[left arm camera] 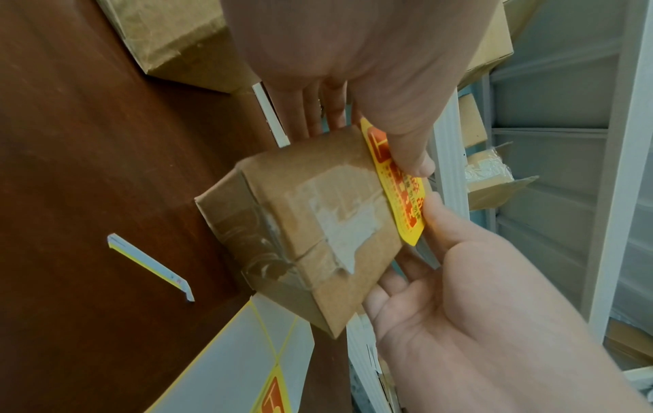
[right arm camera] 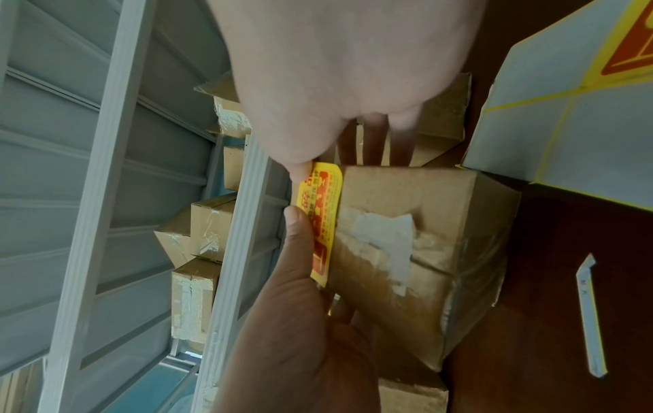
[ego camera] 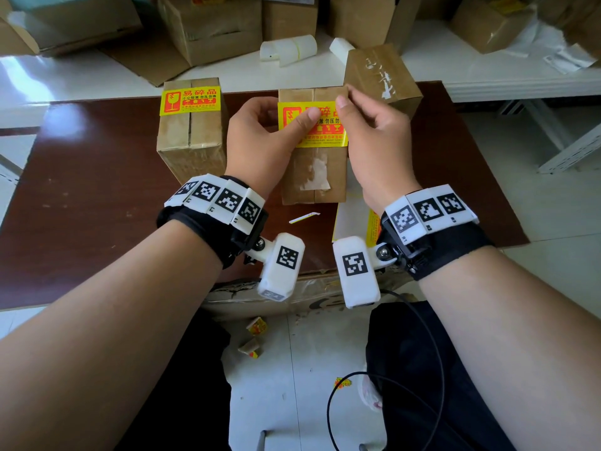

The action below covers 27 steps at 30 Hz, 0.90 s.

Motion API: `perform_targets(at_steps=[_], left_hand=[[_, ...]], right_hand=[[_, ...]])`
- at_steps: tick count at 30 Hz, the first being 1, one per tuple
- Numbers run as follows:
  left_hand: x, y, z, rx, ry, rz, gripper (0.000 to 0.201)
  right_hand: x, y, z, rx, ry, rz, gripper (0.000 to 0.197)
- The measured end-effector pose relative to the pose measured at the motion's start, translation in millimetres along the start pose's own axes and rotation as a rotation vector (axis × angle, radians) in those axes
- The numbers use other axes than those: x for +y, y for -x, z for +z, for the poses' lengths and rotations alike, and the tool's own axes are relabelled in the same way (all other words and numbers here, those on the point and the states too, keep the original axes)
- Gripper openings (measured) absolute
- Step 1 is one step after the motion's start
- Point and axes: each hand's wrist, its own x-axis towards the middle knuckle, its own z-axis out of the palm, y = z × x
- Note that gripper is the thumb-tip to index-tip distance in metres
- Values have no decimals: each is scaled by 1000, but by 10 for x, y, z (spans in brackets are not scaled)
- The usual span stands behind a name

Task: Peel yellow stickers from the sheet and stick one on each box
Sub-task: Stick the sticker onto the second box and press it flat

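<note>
A middle cardboard box (ego camera: 313, 177) stands on the brown table (ego camera: 81, 206). A yellow fragile sticker (ego camera: 325, 138) lies across its top face. My left hand (ego camera: 260, 138) grips the box's left side, its thumb pressing on the sticker. My right hand (ego camera: 374, 135) grips the right side, thumb at the sticker's upper right corner. The left wrist view shows the sticker (left arm camera: 399, 195) under both thumbs, with fingers behind the box (left arm camera: 318, 223). To the left, a second box (ego camera: 192, 144) carries its own yellow sticker (ego camera: 190, 100). A third box (ego camera: 380, 76), with no sticker showing, stands at the back right.
The sticker sheet (ego camera: 349, 219) lies on the table under my right wrist. A thin backing strip (ego camera: 304, 218) lies near the middle box. Stacked cartons (ego camera: 211, 27) and a curled white backing roll (ego camera: 287, 48) fill the white shelf behind. Sticker scraps (ego camera: 257, 325) litter the floor.
</note>
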Motion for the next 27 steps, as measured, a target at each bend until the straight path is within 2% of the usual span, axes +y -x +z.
perform_targets(at_steps=[2, 5, 10, 13, 16, 22, 27], left_hand=[[-3, 1, -3, 5, -11, 0, 63], [10, 1, -9, 17, 1, 17, 50], [23, -10, -32, 7, 1, 66, 26], [14, -17, -29, 10, -38, 57, 29], [25, -21, -24, 21, -58, 31, 44], [40, 4, -17, -56, -22, 76, 32], [37, 2, -23, -58, -38, 76, 37]], right_hand=[[-12, 5, 5, 0, -16, 14, 45], [-22, 8, 30, 11, -37, 8, 51], [-28, 23, 65, -15, 6, -19, 75], [-5, 21, 51, -32, 83, -34, 78], [6, 14, 22, -38, 121, -54, 73], [4, 5, -21, -74, 115, -36, 75], [-33, 17, -42, -157, 71, 19, 75]])
